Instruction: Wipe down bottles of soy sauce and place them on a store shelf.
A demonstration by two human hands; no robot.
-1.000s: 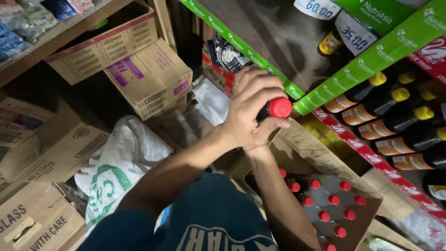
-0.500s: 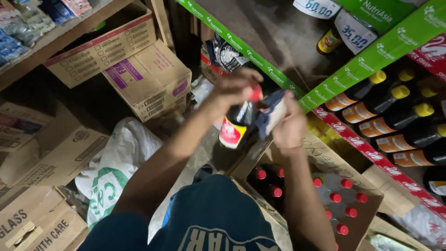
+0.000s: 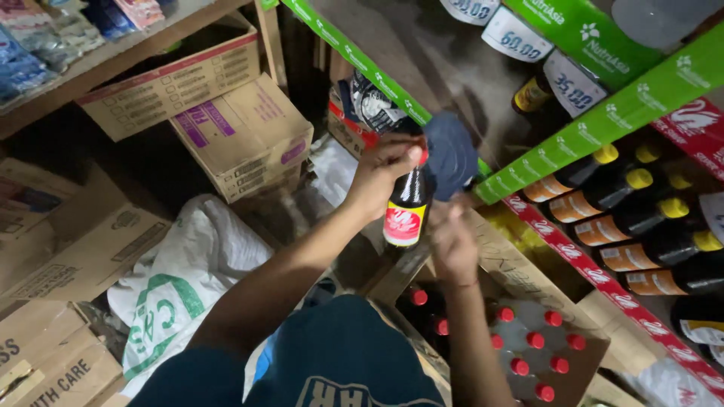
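My left hand [image 3: 381,179] grips the neck of a dark sauce bottle [image 3: 406,211] with a red and white label, holding it upright above an open cardboard box [image 3: 520,267]. The box holds several bottles with red caps [image 3: 534,341]. My right hand [image 3: 452,243], blurred, is just right of the bottle and holds a dark blue cloth [image 3: 449,154] up against the bottle's top. The bottle's cap is mostly hidden by my fingers and the cloth.
A shelf [image 3: 603,124] with green and red edge strips runs along the right, with dark bottles with yellow caps [image 3: 641,218] lying under it. Cardboard boxes [image 3: 241,136] stand at the left and back. A white printed sack [image 3: 188,279] lies on the floor.
My left hand took a bottle by its red cap and lifted it out of the box. My right hand brought the blue cloth up to the bottle and has now slid lower.
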